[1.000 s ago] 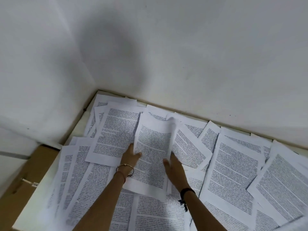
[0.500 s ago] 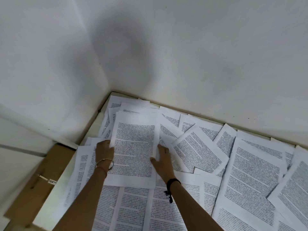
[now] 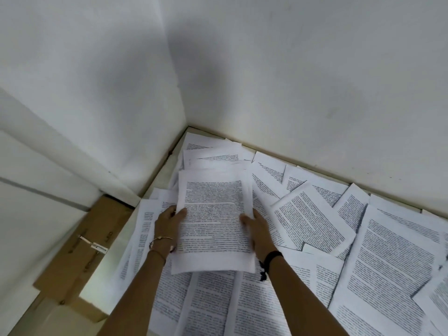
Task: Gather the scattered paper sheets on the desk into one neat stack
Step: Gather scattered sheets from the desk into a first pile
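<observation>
Paper stack (image 3: 213,214) is pinched at its sides by left hand (image 3: 167,229) and right hand (image 3: 259,231), thumbs on top.

The paper sheets (image 3: 213,221) look matt; the box (image 3: 80,263) is dull brown cardboard; my bangle (image 3: 161,238) thin metal, my wristband (image 3: 272,255) black cord.

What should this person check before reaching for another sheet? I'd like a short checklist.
1. Grip of the left hand on the bundle, left edge: ok.
2. Grip of the right hand on its right edge: ok.
3. Bundle edges squared: not ok; sheets look offset at the top and right.
4. Everything gathered: not ok; many loose sheets cover the desk.
5. Number of sheets in the bundle: cannot tell.
</observation>
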Demonstrator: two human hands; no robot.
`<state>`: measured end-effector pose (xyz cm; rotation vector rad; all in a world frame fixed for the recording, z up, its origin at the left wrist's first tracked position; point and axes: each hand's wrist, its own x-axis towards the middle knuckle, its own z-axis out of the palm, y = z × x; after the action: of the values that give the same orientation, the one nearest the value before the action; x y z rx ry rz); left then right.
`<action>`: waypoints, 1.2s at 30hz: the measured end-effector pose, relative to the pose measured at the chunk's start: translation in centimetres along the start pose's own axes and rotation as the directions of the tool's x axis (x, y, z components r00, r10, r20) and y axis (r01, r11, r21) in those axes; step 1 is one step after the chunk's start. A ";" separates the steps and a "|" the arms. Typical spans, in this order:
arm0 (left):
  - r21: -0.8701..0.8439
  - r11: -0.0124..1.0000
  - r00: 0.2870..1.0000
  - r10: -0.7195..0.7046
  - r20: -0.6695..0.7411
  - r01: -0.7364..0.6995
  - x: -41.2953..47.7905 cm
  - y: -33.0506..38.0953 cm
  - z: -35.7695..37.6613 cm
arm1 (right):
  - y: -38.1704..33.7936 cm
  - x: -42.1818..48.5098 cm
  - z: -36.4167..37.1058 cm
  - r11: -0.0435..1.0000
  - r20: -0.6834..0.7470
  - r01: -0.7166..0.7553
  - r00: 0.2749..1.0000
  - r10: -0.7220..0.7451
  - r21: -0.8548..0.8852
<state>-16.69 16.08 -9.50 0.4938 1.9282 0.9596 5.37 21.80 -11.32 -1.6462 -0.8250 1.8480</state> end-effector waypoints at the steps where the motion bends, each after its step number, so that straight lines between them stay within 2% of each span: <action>1: -0.037 0.999 0.999 -0.023 0.025 0.024 -0.4 -0.1 -0.1 | 0.3 -0.3 -0.5 0.999 0.015 -0.042 0.999 0.041 0.031; 4: -0.150 0.986 0.991 -0.051 0.125 0.069 -1.6 -1.2 -0.3 | 1.3 -2.3 -1.8 0.995 0.059 -0.059 0.996 0.064 -0.086; 6: -0.091 0.994 0.983 -0.042 0.177 0.059 -2.2 -2.4 -0.4 | 2.2 -3.6 -2.3 0.979 0.044 -0.009 0.999 0.018 -0.202; 9: 0.003 0.995 0.962 -0.095 0.256 0.098 -3.6 -4.5 -0.6 | 3.7 -5.6 -2.1 0.953 0.021 0.120 0.993 -0.119 -0.279; 13: 0.124 0.982 0.959 -0.166 0.229 0.140 -6.3 -6.5 -0.2 | 5.8 -8.3 -1.4 0.893 -0.042 0.231 0.963 -0.267 -0.387; 17: 0.194 0.973 0.960 -0.168 0.222 0.126 -9.2 -7.7 1.1 | 7.9 -9.6 -2.8 0.809 -0.160 0.174 0.937 -0.312 -0.562; 19: 0.317 0.948 0.977 -0.080 0.197 0.014 -10.4 -8.3 2.1 | 8.9 -10.1 -4.1 0.745 -0.259 0.116 0.893 -0.367 -0.657; 21: 0.465 0.876 0.988 0.064 0.144 -0.125 -11.2 -9.3 3.2 | 10.2 -10.6 -5.6 0.662 -0.405 -0.023 0.807 -0.430 -0.749; 23: 0.515 0.836 0.982 0.157 0.105 -0.189 -12.2 -9.9 4.1 | 11.2 -11.7 -7.0 0.691 -0.543 -0.104 0.706 -0.456 -0.715; 25: 0.482 0.855 0.981 0.170 0.090 -0.192 -13.3 -10.0 4.4 | 12.3 -12.5 -8.4 0.756 -0.626 -0.125 0.654 -0.424 -0.643; 27: 0.406 0.899 0.986 0.151 0.069 -0.166 -14.0 -10.1 4.2 | 13.1 -13.1 -9.7 0.811 -0.658 -0.134 0.666 -0.351 -0.569; 30: 0.339 0.936 0.996 0.093 0.016 -0.093 -13.4 -10.6 3.5 | 13.3 -13.8 -9.8 0.850 -0.537 -0.010 0.779 -0.324 -0.527; 33: 0.297 0.954 0.992 -0.009 0.124 -0.029 -12.9 -10.8 2.8 | 13.6 -14.0 -8.0 0.827 -0.357 0.077 0.877 -0.322 -0.557; 36: 0.239 0.971 0.970 -0.046 0.240 -0.013 -12.4 -10.8 2.3 | 13.7 -14.6 -5.1 0.819 -0.269 0.098 0.917 -0.295 -0.565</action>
<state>-7.94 2.12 -11.88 0.7004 1.8261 0.6247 12.30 2.32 -12.01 -2.0470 -1.3874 1.1760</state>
